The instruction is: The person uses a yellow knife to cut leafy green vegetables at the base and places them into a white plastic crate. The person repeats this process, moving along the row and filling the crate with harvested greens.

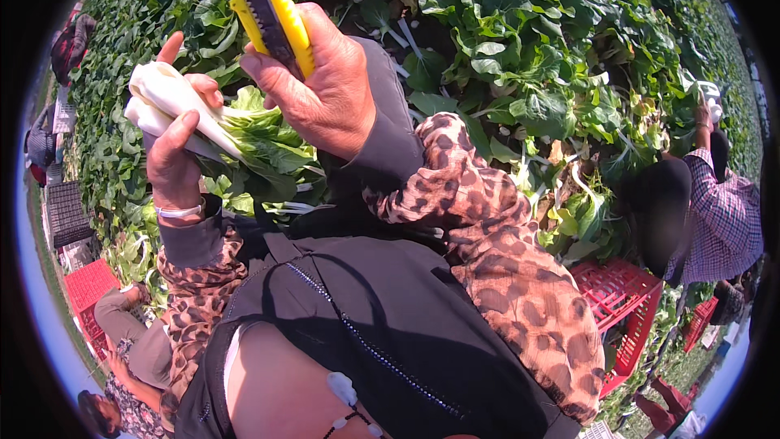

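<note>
My left hand is closed around a bok choy head. Its white stem base points to the upper left, and its green leaves spread to the right, beneath my other wrist. Above it, my right hand grips a utility knife with a black body and yellow grips. The knife's upper end runs out of the picture, so its blade is not visible. Leafy green plants fill the ground beyond both hands, with cut leaves and pale stems among them.
A red plastic crate lies at the right, near a crouching person in a checked shirt. Another red crate and a dark crate stand at the left, where a seated person is close by. More people are farther off.
</note>
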`<state>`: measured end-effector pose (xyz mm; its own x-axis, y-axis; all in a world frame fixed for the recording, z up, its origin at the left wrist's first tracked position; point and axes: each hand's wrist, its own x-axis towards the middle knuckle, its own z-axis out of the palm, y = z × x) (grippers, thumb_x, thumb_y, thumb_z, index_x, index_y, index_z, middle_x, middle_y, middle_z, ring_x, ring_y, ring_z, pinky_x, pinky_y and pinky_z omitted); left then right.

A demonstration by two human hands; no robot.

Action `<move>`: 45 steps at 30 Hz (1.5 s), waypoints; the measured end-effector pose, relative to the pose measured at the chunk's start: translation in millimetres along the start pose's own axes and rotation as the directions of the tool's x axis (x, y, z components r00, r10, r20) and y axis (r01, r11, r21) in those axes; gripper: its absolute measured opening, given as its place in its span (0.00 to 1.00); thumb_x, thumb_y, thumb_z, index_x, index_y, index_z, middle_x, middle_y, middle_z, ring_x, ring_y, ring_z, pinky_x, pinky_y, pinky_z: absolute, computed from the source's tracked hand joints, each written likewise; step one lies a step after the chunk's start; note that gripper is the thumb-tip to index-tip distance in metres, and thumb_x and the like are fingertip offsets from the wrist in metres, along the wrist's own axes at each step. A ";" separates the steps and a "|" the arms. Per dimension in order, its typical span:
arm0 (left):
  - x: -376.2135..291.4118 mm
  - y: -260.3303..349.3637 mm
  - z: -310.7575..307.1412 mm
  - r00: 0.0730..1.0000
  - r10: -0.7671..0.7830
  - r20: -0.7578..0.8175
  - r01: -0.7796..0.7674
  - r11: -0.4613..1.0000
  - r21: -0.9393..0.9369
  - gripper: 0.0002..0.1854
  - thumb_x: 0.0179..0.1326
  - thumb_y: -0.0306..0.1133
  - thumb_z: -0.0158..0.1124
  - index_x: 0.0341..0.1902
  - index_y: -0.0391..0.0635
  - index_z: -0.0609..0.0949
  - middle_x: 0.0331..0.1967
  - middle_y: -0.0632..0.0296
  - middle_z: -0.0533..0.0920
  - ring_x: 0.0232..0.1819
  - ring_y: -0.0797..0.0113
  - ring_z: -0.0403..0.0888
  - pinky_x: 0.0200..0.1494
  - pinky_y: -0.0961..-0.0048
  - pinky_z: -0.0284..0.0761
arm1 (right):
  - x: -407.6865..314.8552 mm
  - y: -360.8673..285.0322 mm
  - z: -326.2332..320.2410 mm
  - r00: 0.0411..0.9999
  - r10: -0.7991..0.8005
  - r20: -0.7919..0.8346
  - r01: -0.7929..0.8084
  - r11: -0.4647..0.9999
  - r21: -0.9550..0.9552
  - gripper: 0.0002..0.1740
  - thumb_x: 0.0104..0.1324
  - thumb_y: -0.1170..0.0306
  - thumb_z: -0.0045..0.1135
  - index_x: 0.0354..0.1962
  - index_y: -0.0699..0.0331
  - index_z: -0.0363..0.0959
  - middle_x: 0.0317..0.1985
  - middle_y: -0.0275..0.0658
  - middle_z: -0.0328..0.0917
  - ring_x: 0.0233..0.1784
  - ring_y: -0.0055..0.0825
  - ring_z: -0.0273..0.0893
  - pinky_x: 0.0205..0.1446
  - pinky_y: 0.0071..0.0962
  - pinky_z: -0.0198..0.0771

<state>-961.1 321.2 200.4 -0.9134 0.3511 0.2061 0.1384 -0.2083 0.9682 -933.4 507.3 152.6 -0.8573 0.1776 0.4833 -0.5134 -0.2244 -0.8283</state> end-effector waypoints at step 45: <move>202.4 -329.4 205.4 0.434 -0.292 0.853 -0.884 0.047 0.466 0.19 0.43 0.26 0.58 0.44 0.49 0.78 0.32 0.57 0.79 0.37 0.55 0.78 0.40 0.62 0.74 | -183.1 207.3 -362.2 0.046 0.661 -0.749 -0.941 0.280 0.189 0.11 0.57 0.70 0.54 0.35 0.68 0.66 0.24 0.48 0.74 0.16 0.37 0.74 0.14 0.33 0.70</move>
<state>-1112.9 648.3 -47.8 -0.1101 0.9913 -0.0722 0.9919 0.1050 -0.0710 -868.8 775.3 -210.3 -0.3505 0.5770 -0.7377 0.6563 -0.4106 -0.6330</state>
